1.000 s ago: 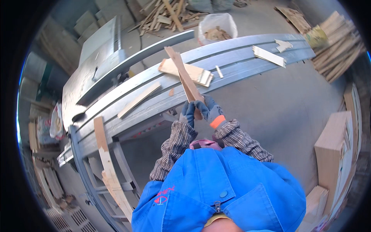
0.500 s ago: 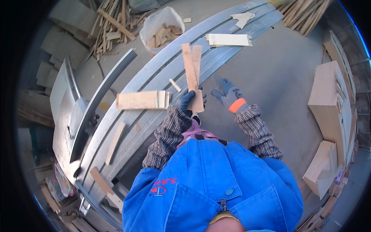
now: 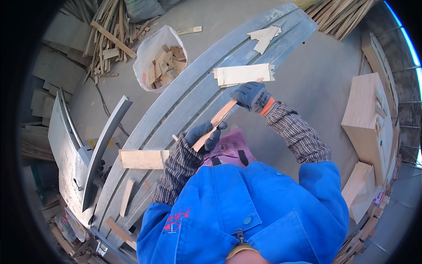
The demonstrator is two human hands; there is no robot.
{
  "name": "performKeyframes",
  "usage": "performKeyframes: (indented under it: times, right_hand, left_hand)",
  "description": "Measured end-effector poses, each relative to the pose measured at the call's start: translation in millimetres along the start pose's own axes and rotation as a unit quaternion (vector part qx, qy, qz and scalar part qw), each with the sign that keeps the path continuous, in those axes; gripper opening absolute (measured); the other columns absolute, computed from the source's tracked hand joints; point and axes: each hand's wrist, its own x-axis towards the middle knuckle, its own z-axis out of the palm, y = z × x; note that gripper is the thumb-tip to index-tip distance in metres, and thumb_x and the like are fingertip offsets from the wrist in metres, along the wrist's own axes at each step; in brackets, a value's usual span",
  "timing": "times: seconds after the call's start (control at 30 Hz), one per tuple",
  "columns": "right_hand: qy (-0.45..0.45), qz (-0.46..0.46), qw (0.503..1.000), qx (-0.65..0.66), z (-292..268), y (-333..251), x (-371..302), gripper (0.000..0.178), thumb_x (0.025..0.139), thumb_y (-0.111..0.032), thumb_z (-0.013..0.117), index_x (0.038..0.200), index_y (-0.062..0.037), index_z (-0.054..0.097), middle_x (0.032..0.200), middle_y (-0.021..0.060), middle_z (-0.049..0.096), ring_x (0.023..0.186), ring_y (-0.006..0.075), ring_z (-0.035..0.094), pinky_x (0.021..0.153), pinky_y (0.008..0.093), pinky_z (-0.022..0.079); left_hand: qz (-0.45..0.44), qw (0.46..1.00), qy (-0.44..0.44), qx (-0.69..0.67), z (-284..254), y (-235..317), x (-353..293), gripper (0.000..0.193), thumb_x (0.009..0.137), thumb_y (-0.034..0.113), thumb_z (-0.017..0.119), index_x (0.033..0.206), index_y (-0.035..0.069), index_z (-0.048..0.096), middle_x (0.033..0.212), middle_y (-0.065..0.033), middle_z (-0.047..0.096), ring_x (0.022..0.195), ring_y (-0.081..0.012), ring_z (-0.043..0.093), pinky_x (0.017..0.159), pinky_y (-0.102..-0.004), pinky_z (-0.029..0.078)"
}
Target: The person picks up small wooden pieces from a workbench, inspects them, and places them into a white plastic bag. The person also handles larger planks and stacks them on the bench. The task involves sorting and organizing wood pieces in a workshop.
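Observation:
Between my gloved hands a thin wood strip (image 3: 223, 113) is held slantwise above the metal table; whether it is one strip or more stacked I cannot tell. My left hand (image 3: 202, 135) is closed around its lower end, fingers curled over it. Near the upper end my right hand (image 3: 252, 96) is closed on the same wood. Just beyond the right hand, a stack of pale wood strips (image 3: 243, 75) lies on the table. Beside my left forearm is another pile of strips (image 3: 143, 159), partly hidden by the sleeve.
The grooved metal table (image 3: 176, 94) runs diagonally. Wood offcuts fill a white sack (image 3: 140, 59) behind it. Torn pale pieces (image 3: 263, 38) lie at its far end, a narrow strip (image 3: 127, 197) at its near end. Pale wood blocks (image 3: 368, 119) stand at right; a curved grey bar (image 3: 105, 143) rises at left.
My right hand, empty and apart before, has moved up and closed on the wood. The fanned strips in my left hand have come together and tilted to the right. The whole view has shifted slightly.

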Motion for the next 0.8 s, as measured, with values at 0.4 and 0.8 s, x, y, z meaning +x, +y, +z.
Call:
performKeyframes:
  times: [0.4,0.8]
  right_hand:
    - [0.114,0.526,0.691,0.483,51.6,123.3,-25.2,0.024,0.097,-0.023,0.054,0.094,-0.0024,0.066,0.083,0.0063,0.067,0.077,0.0138,0.062,0.069,0.0287,0.051]
    - [0.248,0.555,0.171,0.775,69.7,161.8,-50.3,0.035,0.099,-0.032,0.053,0.119,-0.0044,0.058,0.108,0.0097,0.063,0.098,0.0223,0.061,0.085,0.0354,0.052]
  left_hand:
    - [0.208,0.92,0.237,0.231,8.5,-15.6,195.6,0.052,0.085,0.04,0.071,0.117,0.002,0.053,0.079,-0.0053,0.06,0.07,-0.0157,0.06,0.062,-0.0298,0.049]
    - [0.024,0.604,0.479,0.636,5.4,46.6,275.6,0.068,0.089,0.051,0.054,0.134,0.002,0.037,0.127,-0.0302,0.052,0.118,-0.0419,0.055,0.096,-0.0471,0.043]
